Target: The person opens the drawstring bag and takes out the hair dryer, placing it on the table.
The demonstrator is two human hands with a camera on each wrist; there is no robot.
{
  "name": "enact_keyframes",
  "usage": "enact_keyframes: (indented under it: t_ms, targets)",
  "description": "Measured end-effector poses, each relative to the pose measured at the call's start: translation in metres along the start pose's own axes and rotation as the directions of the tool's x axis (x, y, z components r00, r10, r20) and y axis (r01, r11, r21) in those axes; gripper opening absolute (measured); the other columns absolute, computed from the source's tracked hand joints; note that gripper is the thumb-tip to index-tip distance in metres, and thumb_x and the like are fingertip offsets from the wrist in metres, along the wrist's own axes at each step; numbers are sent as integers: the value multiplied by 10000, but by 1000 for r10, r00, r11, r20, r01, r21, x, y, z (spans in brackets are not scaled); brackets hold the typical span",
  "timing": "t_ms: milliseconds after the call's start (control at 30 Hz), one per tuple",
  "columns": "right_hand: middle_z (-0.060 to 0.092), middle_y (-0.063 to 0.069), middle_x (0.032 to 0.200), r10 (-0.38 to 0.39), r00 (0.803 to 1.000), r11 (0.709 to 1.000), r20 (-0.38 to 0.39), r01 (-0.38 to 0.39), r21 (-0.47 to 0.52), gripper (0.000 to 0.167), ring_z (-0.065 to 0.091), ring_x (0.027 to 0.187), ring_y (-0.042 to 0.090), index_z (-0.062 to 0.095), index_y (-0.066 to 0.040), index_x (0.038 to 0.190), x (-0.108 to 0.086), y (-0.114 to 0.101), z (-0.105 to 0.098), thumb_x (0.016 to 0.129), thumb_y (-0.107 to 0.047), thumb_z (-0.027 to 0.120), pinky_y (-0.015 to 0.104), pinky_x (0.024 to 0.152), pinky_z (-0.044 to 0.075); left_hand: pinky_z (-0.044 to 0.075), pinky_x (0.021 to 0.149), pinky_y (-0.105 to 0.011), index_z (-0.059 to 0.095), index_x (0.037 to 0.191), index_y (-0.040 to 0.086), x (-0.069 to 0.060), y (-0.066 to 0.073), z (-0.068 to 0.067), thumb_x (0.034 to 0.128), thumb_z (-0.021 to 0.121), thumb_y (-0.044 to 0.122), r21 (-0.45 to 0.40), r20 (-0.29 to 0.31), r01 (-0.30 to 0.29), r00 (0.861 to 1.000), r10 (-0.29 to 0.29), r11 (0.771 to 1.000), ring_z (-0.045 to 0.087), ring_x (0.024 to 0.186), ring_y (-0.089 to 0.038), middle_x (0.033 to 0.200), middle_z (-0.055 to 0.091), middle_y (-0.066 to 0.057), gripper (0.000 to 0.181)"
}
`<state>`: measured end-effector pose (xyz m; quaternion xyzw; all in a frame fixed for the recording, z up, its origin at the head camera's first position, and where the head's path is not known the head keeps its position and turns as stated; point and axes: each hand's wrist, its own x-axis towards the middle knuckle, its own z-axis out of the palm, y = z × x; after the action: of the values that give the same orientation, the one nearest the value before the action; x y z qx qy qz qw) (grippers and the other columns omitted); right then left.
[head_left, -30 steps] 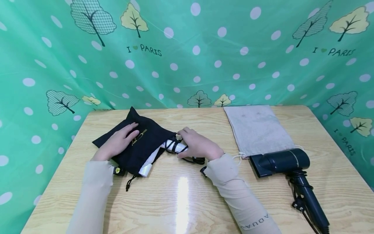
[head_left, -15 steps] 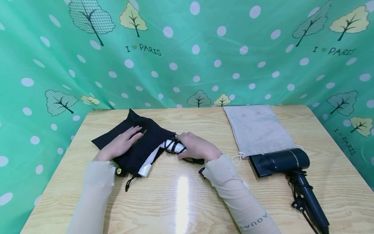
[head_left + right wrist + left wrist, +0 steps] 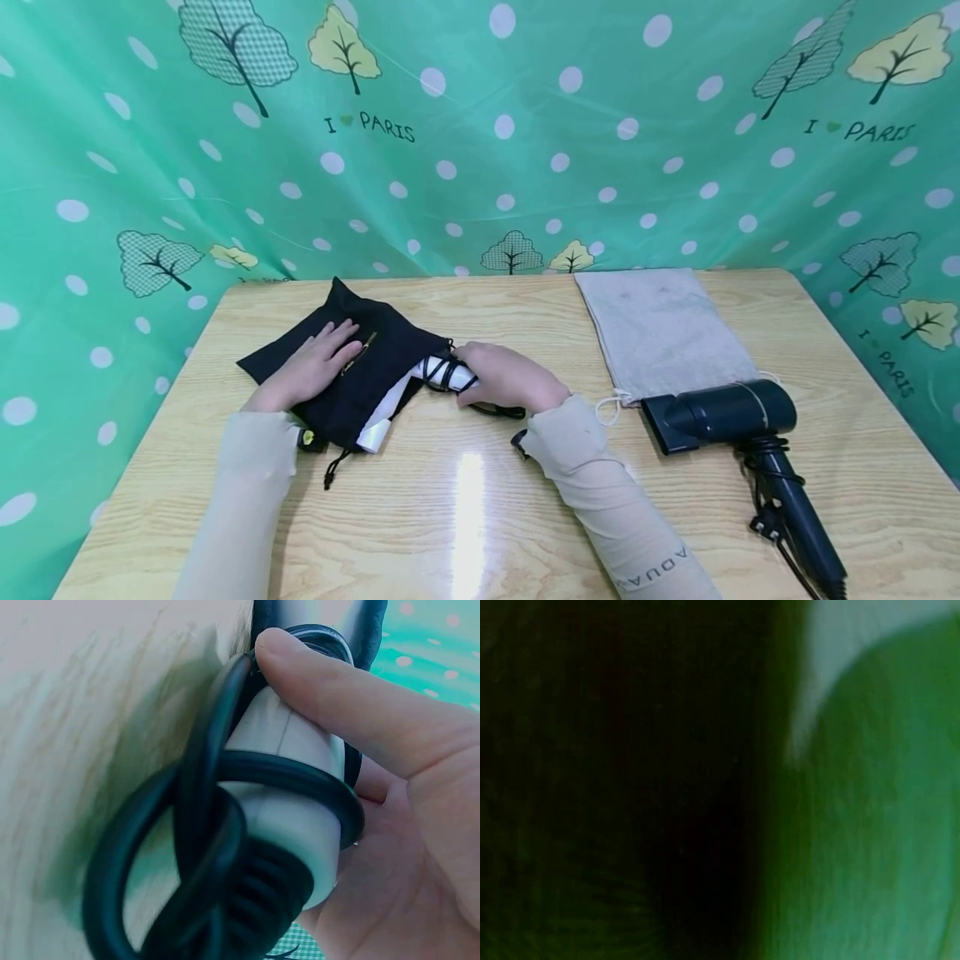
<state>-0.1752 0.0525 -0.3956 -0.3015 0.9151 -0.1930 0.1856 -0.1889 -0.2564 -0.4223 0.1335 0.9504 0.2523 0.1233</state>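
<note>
A black drawstring bag (image 3: 390, 333) with gold print lies at the left of the table. My left hand (image 3: 311, 367) rests on top of it with extended fingers. From the bag's mouth comes the white handle (image 3: 450, 375) of what looks like a hair dryer, wound with a black cord (image 3: 202, 765). Another white part (image 3: 375, 433) shows at the bag's lower edge; the rest is hidden inside. My right hand (image 3: 513, 377) grips the handle near its cord end, the thumb (image 3: 300, 664) across it in the right wrist view. The left wrist view is dark and blurred.
On the right lies a dark hair dryer (image 3: 720, 412) with its cord wrapped round the handle. It touches the lower edge of a grey drawstring bag (image 3: 660, 333). A green printed curtain (image 3: 525, 167) hangs behind the wooden table (image 3: 405, 533).
My left hand has shifted slightly across the bag, its fingers drawing closer together. The fingers of my right hand have settled lower round the handle. The bag has barely moved.
</note>
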Motion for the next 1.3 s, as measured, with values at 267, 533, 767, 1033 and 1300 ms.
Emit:
enact_keyframes:
  t_ms: [267, 533, 767, 1033, 1300]
  targets:
    - [618, 75, 1246, 3, 1000, 998, 3, -3, 68, 525, 573, 1017, 177, 556, -44, 1337, -2, 4, -3, 890, -229, 759, 352, 885, 482, 43, 1192, -630, 303, 1528, -18, 1, -6, 0, 1077, 354, 411, -23, -2, -1, 1000, 0, 1000, 39, 1502, -455, 1616, 183, -245, 624]
    - [623, 80, 1260, 10, 1000, 996, 1, -10, 94, 571, 582, 1061, 193, 542, -32, 1350, -5, 10, -6, 864, -208, 785, 362, 937, 479, 50, 1180, -651, 303, 1534, -1, -1, -5, 0, 1077, 349, 418, -33, -4, 16, 1000, -16, 999, 31, 1503, -453, 1624, 182, -220, 621]
    - [587, 100, 1350, 45, 999, 995, 27, -48, 90, 662, 572, 1148, 217, 488, -42, 1419, -11, 11, -11, 862, -236, 788, 380, 997, 464, 52, 1186, -643, 301, 1537, 8, -1, -4, 0, 1078, 347, 418, -31, -13, 29, 999, -30, 999, 26, 1507, -441, 1627, 183, -208, 618]
    - [504, 116, 1469, 74, 996, 990, 57, -80, 113, 727, 482, 1347, 264, 440, -50, 1469, -14, 14, -15, 859, -236, 790, 407, 1123, 394, 46, 1192, -631, 291, 1540, 5, 2, -9, 2, 1078, 340, 424, -20, -23, 38, 999, -38, 999, 21, 1509, -436, 1630, 175, -203, 626]
    - [493, 134, 1460, 75, 995, 990, 68, -83, 117, 724, 496, 1309, 256, 440, -46, 1467, -16, 17, -19, 863, -238, 789, 405, 1099, 412, 51, 1188, -640, 294, 1541, 13, 1, -8, 1, 1076, 353, 416, -17, -24, 42, 999, -43, 999, 27, 1509, -436, 1630, 183, -196, 618]
